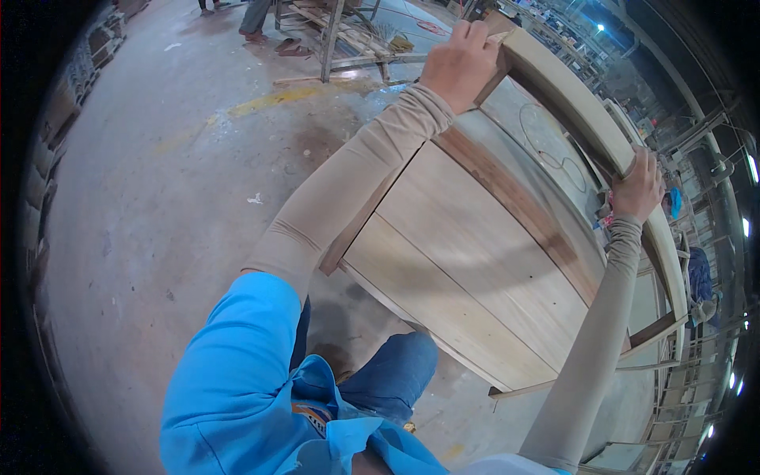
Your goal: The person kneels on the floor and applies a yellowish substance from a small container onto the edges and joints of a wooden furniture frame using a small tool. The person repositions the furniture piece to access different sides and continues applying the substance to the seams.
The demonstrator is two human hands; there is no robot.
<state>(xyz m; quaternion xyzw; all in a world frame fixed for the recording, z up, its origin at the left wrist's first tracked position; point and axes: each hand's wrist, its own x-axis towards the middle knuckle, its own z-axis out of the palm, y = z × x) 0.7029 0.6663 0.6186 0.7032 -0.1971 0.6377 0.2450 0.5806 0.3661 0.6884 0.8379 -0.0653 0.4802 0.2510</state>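
Observation:
A large wooden furniture frame (467, 261) with pale plank panels and a darker reddish rail stands tilted in front of me. Along its far upper side runs a thick pale top rail (570, 95), which looks curved here. My left hand (461, 67) is closed over the left end of that rail, at the corner; part of its grip is hidden behind the wood. Farther right, my right hand (638, 186) wraps round the same rail, fingers over its top. Both arms are stretched out, in beige sleeves. My bent knee (400, 364) is just below the frame's lower edge.
Concrete floor (174, 222) spreads to the left, with a worn yellow line. A wooden rack (328, 39) holding slats stands ahead, near another person's legs (255, 17) and sandals (293, 47). More wooden frames (665, 380) and a person in dark clothing (700, 277) are at right.

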